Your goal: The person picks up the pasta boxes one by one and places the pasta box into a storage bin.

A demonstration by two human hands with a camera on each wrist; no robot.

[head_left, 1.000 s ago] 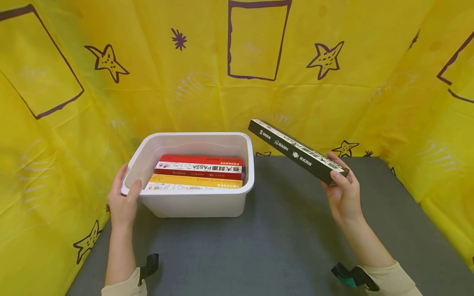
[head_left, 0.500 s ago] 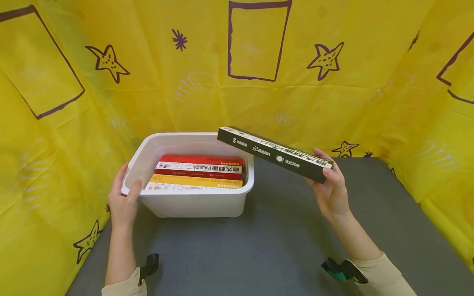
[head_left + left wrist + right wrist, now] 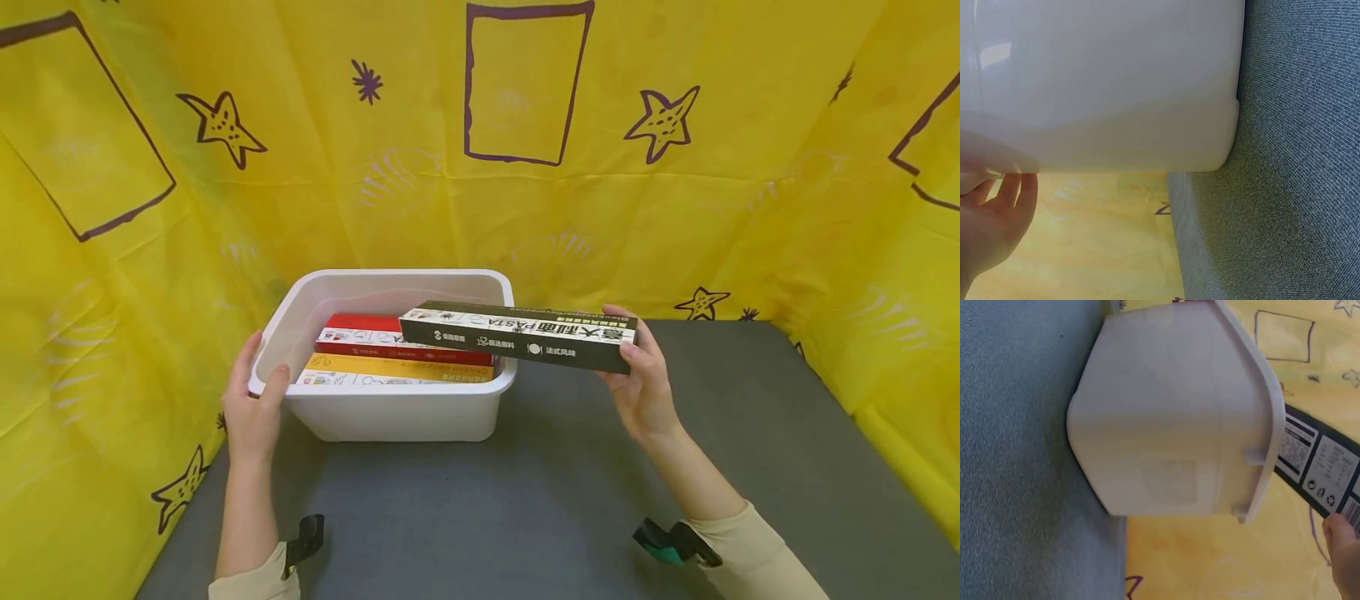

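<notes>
A long black pasta box (image 3: 517,333) with a white lettered band is gripped at its right end by my right hand (image 3: 637,375). Its left end reaches over the right rim of a white plastic tub (image 3: 390,417), overlapping the boxes inside. My left hand (image 3: 255,400) holds the tub's left rim, thumb on top and fingers outside. In the tub lie a red pasta box (image 3: 360,323), partly covered by the black one, and a yellow pasta box (image 3: 397,367) in front of it. The right wrist view shows the black box's printed underside (image 3: 1316,456) just beyond the rim.
The tub stands on a dark grey cloth-covered table (image 3: 465,517), towards the left. Yellow patterned curtains (image 3: 420,225) close off the back and both sides. Each wrist carries a black strap (image 3: 303,546).
The black pasta box has moved left and levelled out with my right hand, from right of the tub to above its right side. My left hand stays on the rim.
</notes>
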